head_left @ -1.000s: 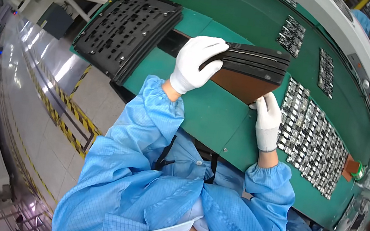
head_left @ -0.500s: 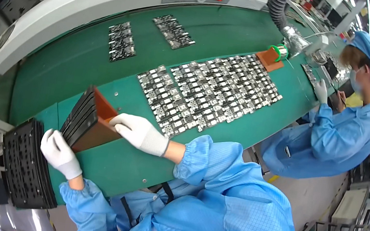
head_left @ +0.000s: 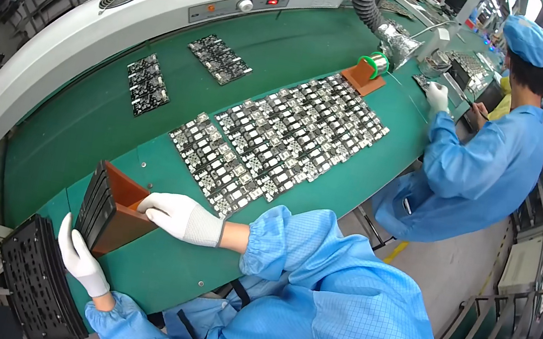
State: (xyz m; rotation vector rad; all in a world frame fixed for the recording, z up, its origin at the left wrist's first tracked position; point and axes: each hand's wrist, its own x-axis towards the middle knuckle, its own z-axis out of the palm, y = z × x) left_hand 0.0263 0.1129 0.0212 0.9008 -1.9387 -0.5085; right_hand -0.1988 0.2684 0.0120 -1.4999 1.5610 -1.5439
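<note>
A brown V-shaped stand [head_left: 121,229] rests on the near left of the green bench, with several thin black plates [head_left: 95,203] leaning upright on its left side. My right hand [head_left: 184,218], in a white glove, is closed on the stand's right edge, fingers bent over it. Also gloved in white, my left hand [head_left: 82,261] has its fingers stretched upward beside the black plates; whether it touches them I cannot tell. To its left is a stack of black slotted trays [head_left: 41,282] at the bench end.
Rows of populated circuit boards [head_left: 276,141] cover the bench middle. Two more board panels [head_left: 147,85] [head_left: 219,60] lie on the green belt under a white fan unit [head_left: 198,5]. A solder wire spool [head_left: 375,65] stands on a brown holder. At right a co-worker [head_left: 473,167] sits working.
The view has shifted, moving the bench boards left and down in the picture. My left hand's fingers have straightened upward. My right hand keeps its hold on the brown stand.
</note>
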